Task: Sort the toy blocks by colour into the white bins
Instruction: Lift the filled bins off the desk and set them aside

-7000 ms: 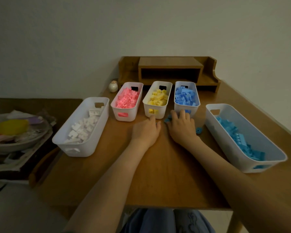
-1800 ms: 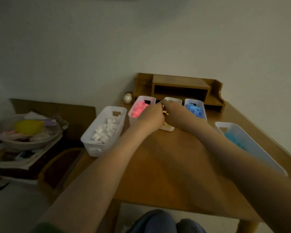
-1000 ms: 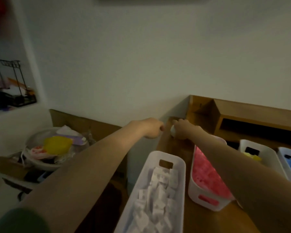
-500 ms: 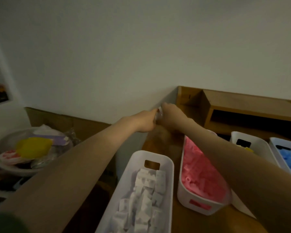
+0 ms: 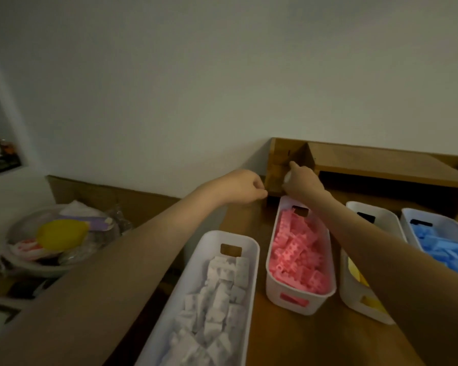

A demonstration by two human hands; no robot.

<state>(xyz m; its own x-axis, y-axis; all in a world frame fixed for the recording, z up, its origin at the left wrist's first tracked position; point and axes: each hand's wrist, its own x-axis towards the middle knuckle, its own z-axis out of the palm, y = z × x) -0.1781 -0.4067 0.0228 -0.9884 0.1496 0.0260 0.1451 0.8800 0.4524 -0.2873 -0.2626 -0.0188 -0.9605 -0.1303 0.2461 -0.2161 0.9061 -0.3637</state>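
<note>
Gripping a small pale round object [image 5: 287, 177] against the wooden shelf [image 5: 376, 165] with the right hand [image 5: 302, 180]; curling the left hand [image 5: 245, 187] into a fist beside it, nothing seen inside. Lying sorted in white bins [image 5: 230, 239] nearer: white blocks [image 5: 217, 294], pink blocks [image 5: 299, 257], yellow blocks [image 5: 356, 272], blue blocks [image 5: 444, 250].

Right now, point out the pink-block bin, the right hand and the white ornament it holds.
pink-block bin [image 5: 320, 302]: head view, near white wall.
right hand [image 5: 303, 180]: head view, back of the hand.
white ornament [image 5: 287, 177]: head view, rounded part showing beside the fingers.

Mostly hidden: pale object [image 5: 287, 177] in right hand [image 5: 303, 183]; yellow blocks [image 5: 355, 271] behind forearm [image 5: 381, 249].
</note>
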